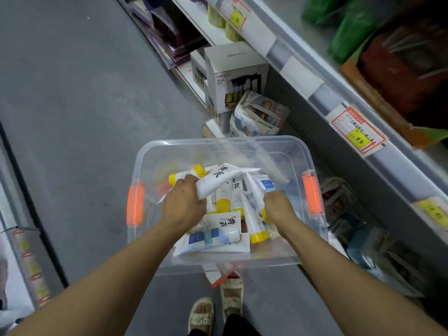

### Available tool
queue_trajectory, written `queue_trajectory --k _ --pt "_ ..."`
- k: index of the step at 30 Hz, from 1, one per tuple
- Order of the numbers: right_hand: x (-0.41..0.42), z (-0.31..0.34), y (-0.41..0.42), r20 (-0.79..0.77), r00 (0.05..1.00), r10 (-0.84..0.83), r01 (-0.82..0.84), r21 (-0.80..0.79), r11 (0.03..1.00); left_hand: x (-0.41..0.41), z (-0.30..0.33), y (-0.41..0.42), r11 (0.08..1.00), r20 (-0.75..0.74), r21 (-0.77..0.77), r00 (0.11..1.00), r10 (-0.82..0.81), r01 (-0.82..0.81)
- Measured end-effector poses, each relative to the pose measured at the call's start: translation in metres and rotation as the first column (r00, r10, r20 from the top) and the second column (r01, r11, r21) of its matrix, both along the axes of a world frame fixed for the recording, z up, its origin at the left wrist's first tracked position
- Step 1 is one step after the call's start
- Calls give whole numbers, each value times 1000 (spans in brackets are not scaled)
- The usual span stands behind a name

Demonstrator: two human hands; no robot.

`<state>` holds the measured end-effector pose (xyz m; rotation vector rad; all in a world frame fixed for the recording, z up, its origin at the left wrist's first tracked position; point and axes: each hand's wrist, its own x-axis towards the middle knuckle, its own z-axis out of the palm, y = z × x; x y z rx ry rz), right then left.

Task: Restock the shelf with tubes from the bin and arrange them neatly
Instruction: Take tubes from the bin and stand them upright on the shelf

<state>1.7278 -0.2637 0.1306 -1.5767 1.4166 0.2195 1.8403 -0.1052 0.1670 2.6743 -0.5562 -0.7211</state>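
From the head view, looking down, a clear plastic bin (278, 151) with orange handle clips sits on the grey floor, and everything else is best placed against it. Inside the bin lies a loose jumble of tubes (219, 229), mostly white with yellow caps, a few with blue labels, lying crossed over one another rather than in rows. Both arms reach down into the bin. The left hand (182, 207), at the bin's left-middle, has its fingers curled round a white tube with black lettering (215, 179), lifted a little above the heap. The right hand (276, 206), toward the bin's right side, is closed round another white tube (252, 190) whose yellow cap shows just beside the knuckles. Beyond the far right corner of the bin runs the shelf (378, 154), its edge strip carrying price tags; the goods on it are blurred, and where the tubes belong cannot be made out. Beyond the far rim stand teapot boxes (232, 76). By the near rim are the person's sandalled feet (201, 314). The step in hand looks like the pick-up: a tube gathered in each hand, none yet shelved. The next move likely calls for lifting both clear of the pile without dragging neighbours along, then turning right of the bin to the shelf and setting them down aligned, caps the same way.
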Motion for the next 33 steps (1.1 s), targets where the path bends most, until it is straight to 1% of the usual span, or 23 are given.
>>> queue_trajectory --k 1,2,3,5,6,7,10,12,13,15,18,19,21,23,25,26,29,33 --pt "-1 15 1 66 989 -129 123 99 988 0 10 0 1000 -30 -15 999 22 -23" --pt "-3 30 1 119 966 -228 199 211 957 0 21 1 998 -58 -37 997 43 -45" --pt "-5 47 3 172 937 -304 240 315 918 0 32 2 995 -86 -72 994 65 -71" --pt "-10 80 6 274 868 -414 252 475 843 -1 55 3 981 -142 -156 985 95 -117" --pt "-12 95 7 322 840 -438 229 521 822 -1 66 4 972 -159 -195 982 98 -128" --pt "-13 110 9 364 820 -442 201 539 818 -2 79 4 962 -171 -235 980 98 -137" --pt "-16 153 14 449 781 -433 162 525 836 -4 117 3 917 -221 -353 969 112 -187" --pt "-20 182 19 497 725 -477 163 549 820 -5 142 2 891 -262 -392 956 133 -231" --pt "-23 194 20 517 695 -499 167 560 812 -6 155 1 869 -297 -421 945 137 -259" --pt "-30 216 23 570 655 -496 142 551 822 -8 178 -1 797 -419 -496 899 128 -344" --pt "-43 245 25 654 631 -417 91 471 877 -14 213 -2 716 -572 -529 815 95 -455" --pt "-49 255 26 684 620 -384 75 436 897 -17 222 -3 703 -590 -539 803 78 -464" --pt "-60 274 28 746 607 -275 31 323 946 -23 239 -8 684 -582 -567 811 62 -459" --pt "-74 293 28 775 621 -118 -3 153 988 -31 256 -12 672 -533 -608 845 49 -423" --pt "-88 312 27 746 665 14 12 -29 1000 -40 274 -16 691 -444 -646 896 5 -325" --pt "-95 322 26 720 692 52 38 -108 993 -46 284 -19 701 -399 -662 916 -31 -265" --pt "-121 351 25 653 749 114 111 -293 950 -67 313 -29 697 -281 -706 954 -107 -130" --pt "-160 389 23 614 778 130 216 -455 864 -100 351 -46 676 -118 -735 975 -191 44"
